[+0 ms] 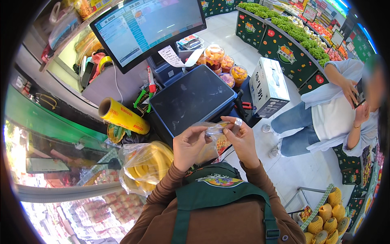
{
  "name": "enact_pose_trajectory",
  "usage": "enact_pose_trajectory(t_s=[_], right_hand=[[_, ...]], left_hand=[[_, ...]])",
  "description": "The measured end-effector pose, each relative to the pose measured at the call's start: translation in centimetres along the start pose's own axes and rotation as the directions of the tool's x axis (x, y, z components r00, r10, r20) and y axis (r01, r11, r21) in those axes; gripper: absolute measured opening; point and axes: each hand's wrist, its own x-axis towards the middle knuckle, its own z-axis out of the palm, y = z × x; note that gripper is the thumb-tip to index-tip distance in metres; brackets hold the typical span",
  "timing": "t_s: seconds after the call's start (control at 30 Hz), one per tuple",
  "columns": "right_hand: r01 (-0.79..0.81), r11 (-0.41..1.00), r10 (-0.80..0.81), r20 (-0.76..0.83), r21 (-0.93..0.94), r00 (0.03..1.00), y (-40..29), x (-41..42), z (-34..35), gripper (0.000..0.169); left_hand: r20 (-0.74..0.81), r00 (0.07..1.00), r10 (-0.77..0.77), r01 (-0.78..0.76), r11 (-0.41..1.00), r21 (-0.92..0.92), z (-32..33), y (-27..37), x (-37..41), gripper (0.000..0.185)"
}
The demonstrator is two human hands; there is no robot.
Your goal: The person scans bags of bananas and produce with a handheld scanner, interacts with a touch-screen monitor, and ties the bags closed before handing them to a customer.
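My left hand pinches one side of the gathered neck of a transparent plastic bag. On the other side, my right hand grips the same neck between thumb and fingers and wears a ring. The bag hangs in front of my apron, and its contents are mostly hidden by my hands. Just beyond my fingertips lies the dark flat plate of a weighing scale. Bananas in a second transparent bag rest beside my left forearm.
A touchscreen till stands beyond the scale, with a printed receipt. Cups of cut fruit and a milk carton box line the right side. A yellow film roll lies left. A person with a phone stands at right.
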Motion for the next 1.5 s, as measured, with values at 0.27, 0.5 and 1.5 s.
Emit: enact_pose_trajectory(t_s=[0.27,0.5,1.5], right_hand=[[-0.011,0.989,0.013,-0.011,0.145,1.0,-0.1,1.0,-0.5,0.029],[-0.047,0.98,0.04,0.036,0.193,0.999,-0.2,2.0,-0.4,0.027],[-0.145,0.986,0.12,0.266,0.079,0.956,-0.1,2.0,0.8,0.026]], left_hand=[[-0.027,0.982,0.186,-0.183,0.979,0.091,-1.6,0.9,1.5,0.032],[0.292,0.94,0.175,-0.312,0.785,0.535,-2.9,-0.6,3.3,0.061],[0.803,0.45,-0.39,-0.109,0.869,0.483,-2.8,3.4,12.9,0.019]])
